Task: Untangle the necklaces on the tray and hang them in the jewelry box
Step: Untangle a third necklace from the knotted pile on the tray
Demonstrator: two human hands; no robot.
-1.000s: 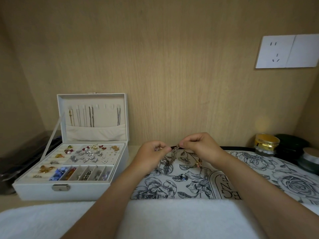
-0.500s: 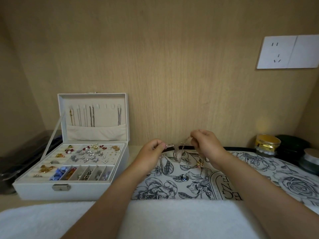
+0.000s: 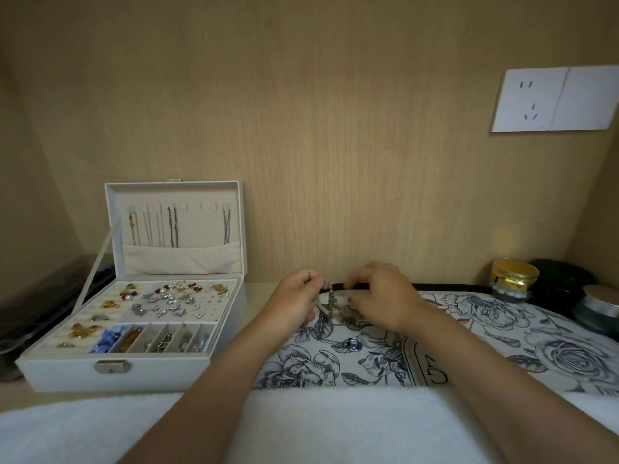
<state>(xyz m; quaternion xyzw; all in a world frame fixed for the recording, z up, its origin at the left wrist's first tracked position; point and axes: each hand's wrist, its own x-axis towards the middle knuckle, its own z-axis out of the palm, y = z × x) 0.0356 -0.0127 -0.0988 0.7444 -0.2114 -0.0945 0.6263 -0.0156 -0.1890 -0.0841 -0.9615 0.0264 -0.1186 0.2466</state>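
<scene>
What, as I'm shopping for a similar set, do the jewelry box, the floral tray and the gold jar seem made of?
Jewelry box: white matte shell, likely faux leather, with a shiny metal clasp and pale velvety lining. Tray: smooth surface printed with grey flowers, dark rim; ceramic or coated board, unclear. Jar: glossy gold lid, metal or metallised plastic; clear body.

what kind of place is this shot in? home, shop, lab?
Most likely a home dressing nook in a wood-panelled alcove. Cues: an open jewelry box with necklaces hung inside, cosmetic jars at the right, and a household wall socket.
</scene>
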